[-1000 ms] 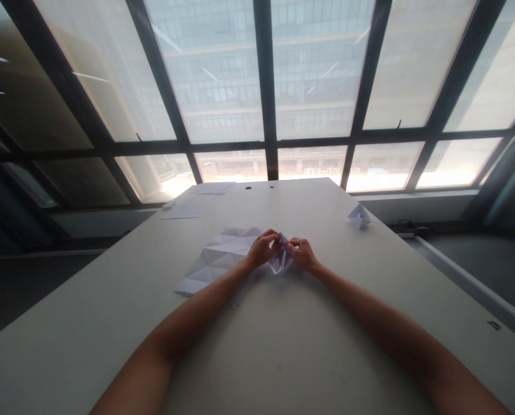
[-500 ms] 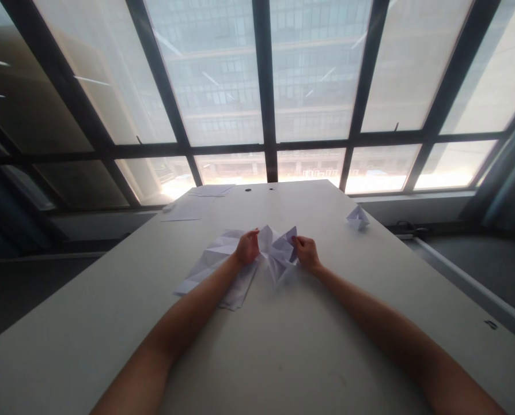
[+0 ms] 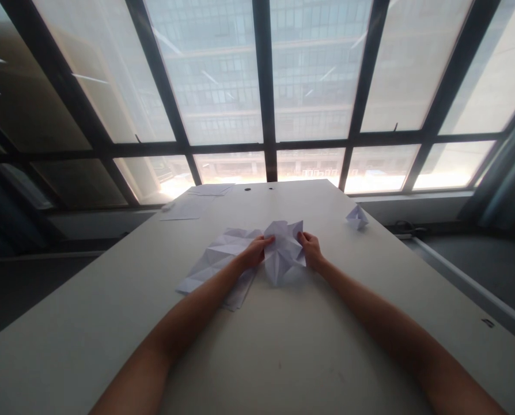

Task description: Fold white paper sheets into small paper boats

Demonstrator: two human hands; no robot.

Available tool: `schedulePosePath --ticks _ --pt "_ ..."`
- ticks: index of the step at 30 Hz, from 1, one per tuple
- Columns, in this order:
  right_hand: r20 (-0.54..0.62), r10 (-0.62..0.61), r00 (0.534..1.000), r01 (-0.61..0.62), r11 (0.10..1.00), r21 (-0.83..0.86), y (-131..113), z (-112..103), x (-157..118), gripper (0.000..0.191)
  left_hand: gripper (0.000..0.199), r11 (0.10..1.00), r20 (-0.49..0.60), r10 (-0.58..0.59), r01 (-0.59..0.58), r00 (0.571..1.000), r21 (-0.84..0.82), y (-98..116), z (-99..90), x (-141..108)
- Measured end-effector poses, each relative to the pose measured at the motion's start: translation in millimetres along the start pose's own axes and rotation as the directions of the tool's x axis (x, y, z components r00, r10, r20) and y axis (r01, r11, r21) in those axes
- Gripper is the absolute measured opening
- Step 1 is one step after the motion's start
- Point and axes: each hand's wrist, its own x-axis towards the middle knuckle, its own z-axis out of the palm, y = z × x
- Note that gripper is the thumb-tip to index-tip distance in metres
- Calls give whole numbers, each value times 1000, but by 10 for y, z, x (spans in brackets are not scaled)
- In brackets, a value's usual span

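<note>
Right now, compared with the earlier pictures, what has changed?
The folded paper, compact at first, is spread wider; the left hand swung out left, then back in, gripping its left edge. The right hand shifted slightly right, still holding on. The creased paper and small folded shape stayed.

The creased paper (image 3: 282,251) is white, the table (image 3: 326,323) off-white, the window frames (image 3: 264,86) black.

Looks like an office or meeting room. Long plain white table (image 3: 223,357) with two dark round spots, maybe cable holes, near its far end, pushed toward a wall of dark-framed windows (image 3: 313,75); multi-storey building (image 3: 223,52) beyond the glass. Strip-light reflections on panes, blue-grey curtain (image 3: 506,184) at right.
</note>
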Motion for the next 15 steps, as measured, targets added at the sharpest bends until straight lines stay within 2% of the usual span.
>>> schedulePosePath --ticks 2,4,6,8,9,10,13,15 --pt "-119 -59 991 49 995 -83 -19 -16 -9 45 29 999 5 -24 24 1000 -38 32 16 -19" --pt "-221 -198 955 143 960 -241 -56 -26 -26 37 28 997 -6 -47 47 999 -58 45 33 -31" --pt "-170 -333 928 256 897 -359 -104 -23 -52 21 27 997 -14 -58 57 998 -60 43 46 -37" --pt "-27 -389 921 353 859 -370 -155 -5 -83 6 28 997 -3 -61 61 998 -40 35 52 -37" --pt "9 -402 916 378 854 -359 -181 7 -100 3 29 998 2 -58 58 998 -31 31 53 -36" --pt "3 -414 910 388 852 -352 -208 17 -117 6 30 999 -1 -48 48 999 -25 28 53 -33" --pt "-136 -466 874 390 842 -373 -288 21 -163 16 27 1000 -63 4 -4 998 -9 17 50 -12" --pt "-121 -519 846 430 799 -421 -332 -2 -191 18 22 999 -101 40 -39 994 14 6 43 9"
